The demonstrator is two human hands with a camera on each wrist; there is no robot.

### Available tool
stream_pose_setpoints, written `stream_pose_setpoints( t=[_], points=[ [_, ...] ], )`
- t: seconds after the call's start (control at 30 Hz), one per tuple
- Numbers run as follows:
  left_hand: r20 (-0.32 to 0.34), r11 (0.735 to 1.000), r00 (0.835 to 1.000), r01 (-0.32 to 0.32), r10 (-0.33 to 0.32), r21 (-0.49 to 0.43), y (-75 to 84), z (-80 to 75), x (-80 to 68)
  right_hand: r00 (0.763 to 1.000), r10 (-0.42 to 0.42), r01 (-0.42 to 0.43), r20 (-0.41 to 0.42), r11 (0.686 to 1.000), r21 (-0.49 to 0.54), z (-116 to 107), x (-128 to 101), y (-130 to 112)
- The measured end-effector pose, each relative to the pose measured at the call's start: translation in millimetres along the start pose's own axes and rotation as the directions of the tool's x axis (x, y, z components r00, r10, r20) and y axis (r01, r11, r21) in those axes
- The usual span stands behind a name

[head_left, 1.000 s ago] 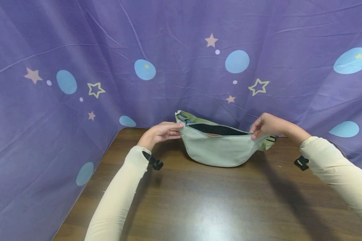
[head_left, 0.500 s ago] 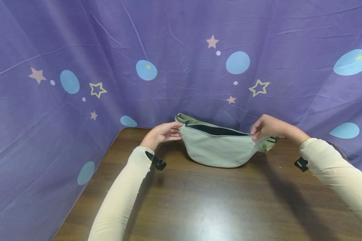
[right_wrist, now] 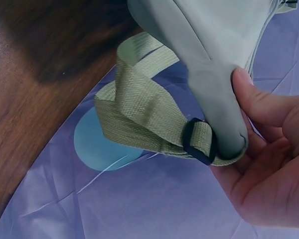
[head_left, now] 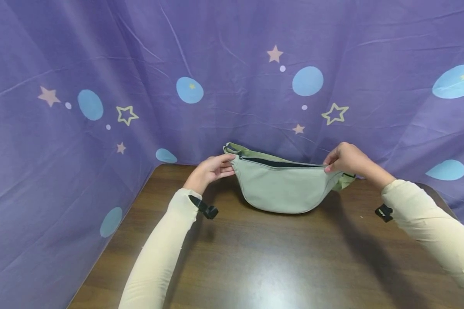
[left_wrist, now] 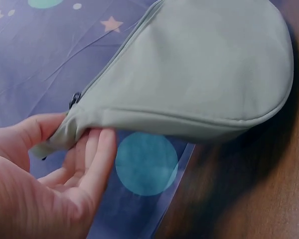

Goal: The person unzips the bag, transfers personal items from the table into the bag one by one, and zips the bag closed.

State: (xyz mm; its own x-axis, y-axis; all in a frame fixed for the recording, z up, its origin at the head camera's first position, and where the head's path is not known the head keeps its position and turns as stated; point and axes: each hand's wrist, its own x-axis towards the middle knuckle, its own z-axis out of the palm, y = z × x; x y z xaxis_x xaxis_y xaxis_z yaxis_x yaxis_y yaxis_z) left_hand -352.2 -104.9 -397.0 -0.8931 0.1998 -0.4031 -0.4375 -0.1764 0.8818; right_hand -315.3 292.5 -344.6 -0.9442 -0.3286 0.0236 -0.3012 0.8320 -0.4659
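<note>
Bag mouth drawn nearly closed between two hands

Compared with a second ago, the sage-green bag [head_left: 280, 186] shows a narrower dark opening; it stands at the back of the counter [head_left: 278, 262]. The left hand [head_left: 212, 170] and right hand [head_left: 346, 159] each pinch an end, fingers [right_wrist: 269, 107] curled on fabric, pulling it taut.

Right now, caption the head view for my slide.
Left hand and right hand hold a green waist bag by its ends.
</note>
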Motion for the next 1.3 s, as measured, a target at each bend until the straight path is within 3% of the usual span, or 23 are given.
stream_pose_setpoints(
  t=[0.23, 0.4, 0.8, 1.3],
  points=[
    [0.127, 0.993, 0.984, 0.122, -0.121, 0.002, 0.6, -11.8, -1.2, 0.992, -0.045, 0.037, 0.119, 0.997, 0.063, -4, 2, -1],
    [0.155, 0.989, 0.978, 0.144, -0.137, -0.031, -3.4, -16.1, -0.2, 0.981, -0.049, 0.033, 0.186, 0.995, 0.09, -4, 2, -2],
    [0.073, 0.979, 0.982, 0.182, -0.176, -0.092, -10.9, -13.8, 2.9, 0.973, -0.031, 0.009, 0.23, 0.995, 0.098, 0, 1, -1],
    [0.107, 0.966, 0.979, 0.192, -0.175, -0.173, -12.2, -19.1, 0.8, 0.956, -0.015, -0.016, 0.293, 0.995, 0.103, -1, 4, -2]
  ],
)
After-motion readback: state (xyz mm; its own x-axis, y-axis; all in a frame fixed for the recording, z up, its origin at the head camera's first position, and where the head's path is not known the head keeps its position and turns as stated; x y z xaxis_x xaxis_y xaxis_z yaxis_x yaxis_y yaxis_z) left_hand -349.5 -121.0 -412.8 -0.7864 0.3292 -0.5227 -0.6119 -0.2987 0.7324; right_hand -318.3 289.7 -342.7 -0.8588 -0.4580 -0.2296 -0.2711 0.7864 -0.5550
